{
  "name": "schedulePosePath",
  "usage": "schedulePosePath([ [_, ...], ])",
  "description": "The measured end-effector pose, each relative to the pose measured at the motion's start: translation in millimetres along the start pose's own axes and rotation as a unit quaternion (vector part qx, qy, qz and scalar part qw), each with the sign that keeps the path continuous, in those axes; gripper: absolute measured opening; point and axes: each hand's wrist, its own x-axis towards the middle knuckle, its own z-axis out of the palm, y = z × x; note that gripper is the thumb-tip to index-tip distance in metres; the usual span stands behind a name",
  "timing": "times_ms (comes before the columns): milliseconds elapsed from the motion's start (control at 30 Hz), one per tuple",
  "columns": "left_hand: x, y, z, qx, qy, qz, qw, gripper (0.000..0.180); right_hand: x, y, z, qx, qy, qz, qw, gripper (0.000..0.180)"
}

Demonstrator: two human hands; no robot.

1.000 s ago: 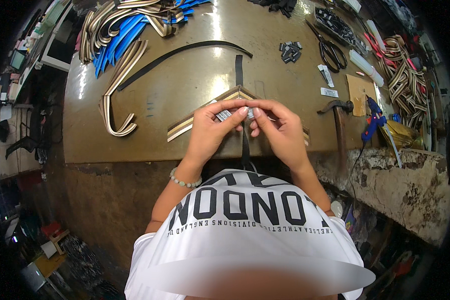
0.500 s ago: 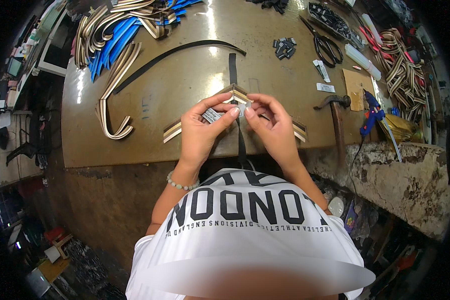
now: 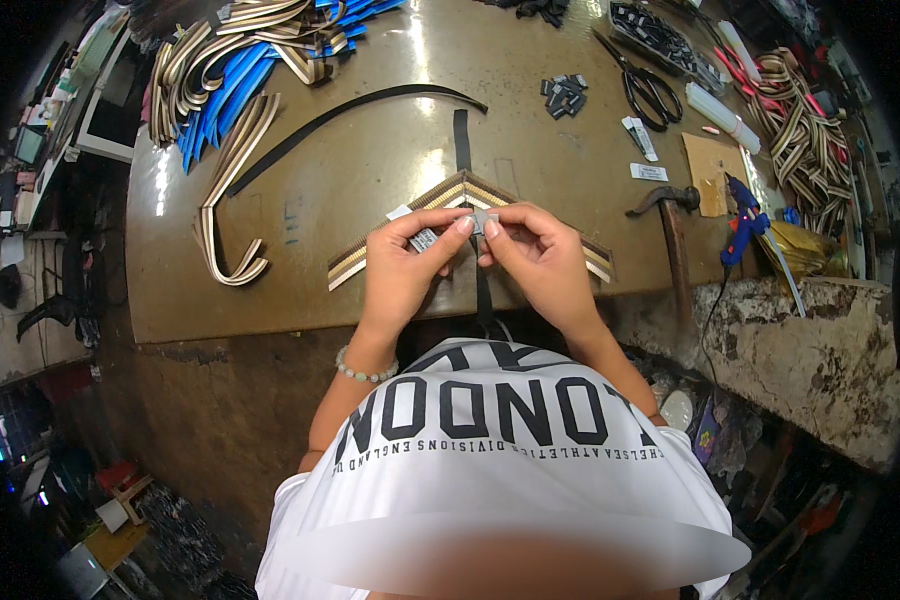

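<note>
Over a striped brown, black and cream webbing strap (image 3: 355, 262) bent into a peak, both my hands meet. My left hand (image 3: 405, 255) is closed, thumb and forefinger pinching a small grey tag (image 3: 481, 217). A white printed label (image 3: 423, 240) is also tucked between its fingers. From the other side my right hand (image 3: 545, 255) pinches the same grey tag, fingertips nearly touching the left ones. Beneath the hands runs a narrow black strap (image 3: 462, 140), showing beyond the peak and again near the table edge (image 3: 485, 290). My fingers hide part of the tag.
A curved black strip (image 3: 360, 97) and a folded striped strap (image 3: 210, 215) lie left. Striped and blue straps (image 3: 220, 100) pile far left. To the right are small dark tags (image 3: 564, 96), scissors (image 3: 650, 95), a hammer (image 3: 676, 230), a blue glue gun (image 3: 745, 225) and glue sticks (image 3: 722, 117).
Both hands' fingertips have drawn closer together around the grey tag. The view has shifted slightly; the strap's peak shows more plainly above the hands.
</note>
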Motion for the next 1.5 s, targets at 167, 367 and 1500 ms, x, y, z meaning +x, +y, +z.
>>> schedulePosePath([
  [167,0,-3,-2,-0.011,-0.011,0.010,1.000,0.023,1,-1,-3,0.040,-0.009,0.010,0.999,0.022],
  [367,-2,-2,-2,-0.020,-0.012,0.001,1.000,0.023,3,-2,-8,0.009,-0.022,0.037,0.999,0.023],
  [1500,43,-23,-12,0.320,0.085,0.160,0.930,0.011,95,10,-27,-0.345,-0.098,0.081,0.930,0.026],
])
